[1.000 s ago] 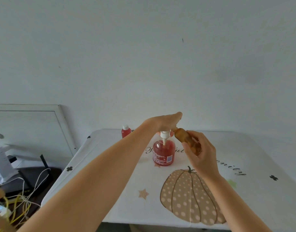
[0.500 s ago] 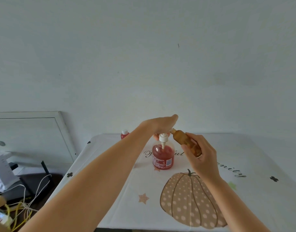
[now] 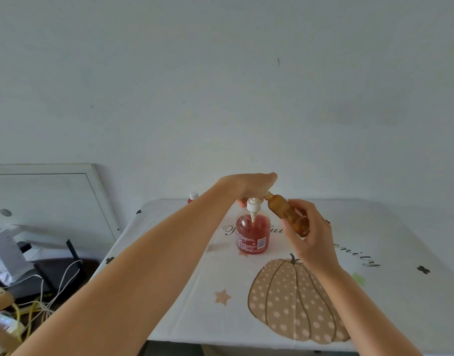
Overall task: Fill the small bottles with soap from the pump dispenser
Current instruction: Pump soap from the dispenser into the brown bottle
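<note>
Evidently this is the filling step. The left hand lies flat over the top of the pump dispenser, fingers stretched out and pressing rather than gripping. The right hand grasps the amber bottle round its lower half and tilts it so its narrow mouth points up and left, just under the left fingertips, where the spout must be. The spout itself is hidden, so I cannot tell whether mouth and spout actually meet.

To do this well, I would seat the mouth right against the spout before each stroke, press slowly and let the stem rise fully. The neck is narrow and thick soap would likely smear down the outside if rushed.

The dispenser is a squat, round, clear plastic jar of red soap with a printed label and a white collar. It stands mid-worktop, just beyond the pumpkin print. The amber bottle is slim, smooth and translucent, probably slippery once wet. Another small bottle, red with a white cap, stands at the far left edge.
</note>
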